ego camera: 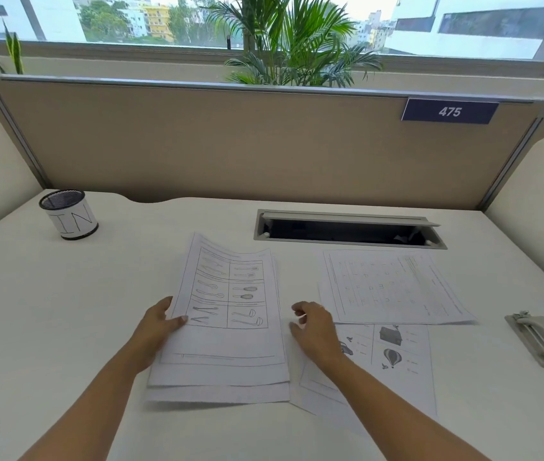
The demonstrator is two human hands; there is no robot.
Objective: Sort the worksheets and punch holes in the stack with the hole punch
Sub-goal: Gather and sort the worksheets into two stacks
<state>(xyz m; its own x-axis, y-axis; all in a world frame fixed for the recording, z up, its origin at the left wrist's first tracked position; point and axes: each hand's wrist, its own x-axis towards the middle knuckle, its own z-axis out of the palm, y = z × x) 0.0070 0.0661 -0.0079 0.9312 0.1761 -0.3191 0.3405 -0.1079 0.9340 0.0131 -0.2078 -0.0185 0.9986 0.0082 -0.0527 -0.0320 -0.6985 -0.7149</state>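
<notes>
A stack of worksheets (pixel 230 327) showing kitchen utensils lies in the middle of the white desk (pixel 64 311). My left hand (pixel 161 322) grips its left edge, thumb on top of the sheet. My right hand (pixel 314 327) hovers just right of the stack, fingers loosely curled, holding nothing. Under and beside that hand lies a picture worksheet (pixel 397 357) with a balloon and a house. A letter worksheet pile (pixel 390 287) sits beyond it at the right. The grey hole punch (pixel 541 341) rests near the desk's right edge.
A black mesh pen cup (pixel 68 214) labelled "IN" stands at the back left. An open cable hatch (pixel 350 229) is set into the desk behind the papers. A beige partition (pixel 264 144) walls off the back, with curved side screens left and right.
</notes>
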